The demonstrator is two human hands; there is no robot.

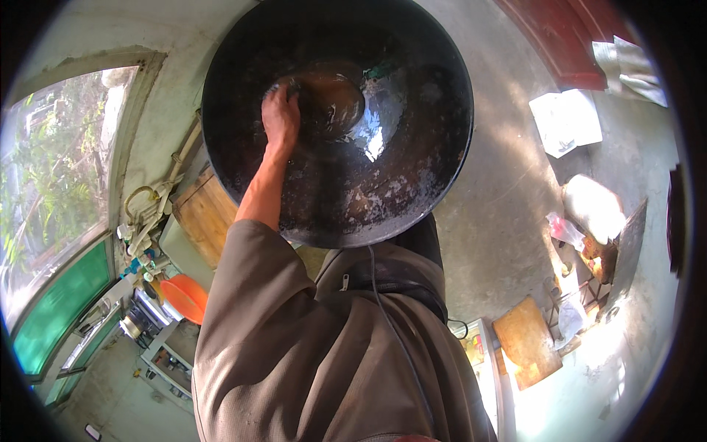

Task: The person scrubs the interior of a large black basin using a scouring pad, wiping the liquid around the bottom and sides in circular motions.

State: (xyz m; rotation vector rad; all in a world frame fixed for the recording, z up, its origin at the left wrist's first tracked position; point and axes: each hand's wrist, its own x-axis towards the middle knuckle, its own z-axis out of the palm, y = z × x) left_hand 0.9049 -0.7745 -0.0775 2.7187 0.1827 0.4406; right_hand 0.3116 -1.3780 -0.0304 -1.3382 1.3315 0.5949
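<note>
A large, dark iron wok (397, 182) spans the upper middle of the view, its near rim close to my waist. Brownish water (337, 102) lies in its bottom, and bright light reflects off the wet side. Patches of pale, worn residue mark the near inner wall. My left hand (280, 113) reaches down inside, left of the centre, at the edge of the water. Its fingers are curled over a small dark scouring pad (294, 87), mostly hidden beneath them. My right hand is out of view. What supports the wok is hidden under it.
Left of the wok are a wooden board (205, 215), an orange plastic basin (185, 298) and a window (66, 149). Concrete floor (497, 221) extends on the right, with a white sack (594, 207) and another wooden board (527, 340). A cable (381, 309) hangs down my front.
</note>
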